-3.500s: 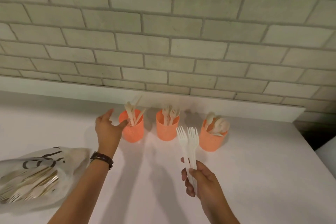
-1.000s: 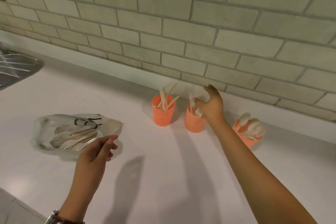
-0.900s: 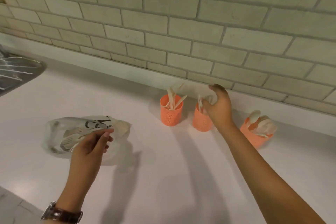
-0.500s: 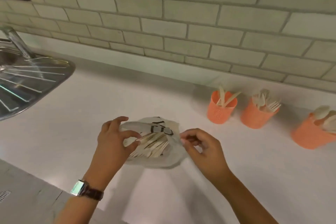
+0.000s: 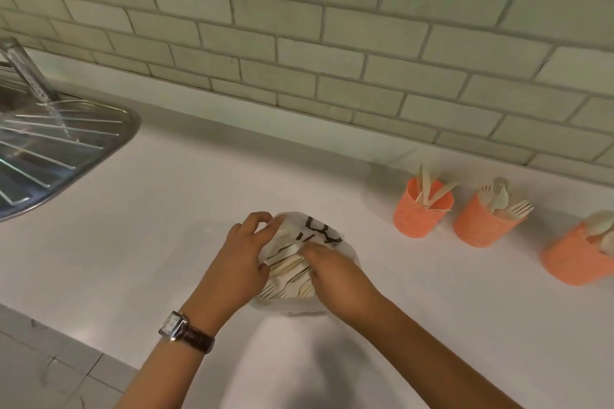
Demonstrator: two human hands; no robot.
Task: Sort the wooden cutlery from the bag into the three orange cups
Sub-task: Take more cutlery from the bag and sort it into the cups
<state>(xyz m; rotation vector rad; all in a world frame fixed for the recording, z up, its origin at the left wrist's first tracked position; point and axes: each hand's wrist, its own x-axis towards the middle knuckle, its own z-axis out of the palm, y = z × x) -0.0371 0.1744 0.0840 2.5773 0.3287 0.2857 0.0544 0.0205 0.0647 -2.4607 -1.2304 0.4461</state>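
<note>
Head view: a clear plastic bag with black print [image 5: 327, 232] lies on the white surface [image 5: 166, 209], near and central, with pale wooden cutlery [image 5: 285, 271] bunched inside. The left hand [image 5: 241, 262] grips the bag's left edge, fingers curled over the plastic. The right hand [image 5: 335, 276] has its fingers tucked in at the cutlery; I cannot tell whether they grasp a piece. Three orange perforated cups stand far right: one with knives [image 5: 417, 216], one with forks [image 5: 478, 226], one with spoons [image 5: 571, 259].
</note>
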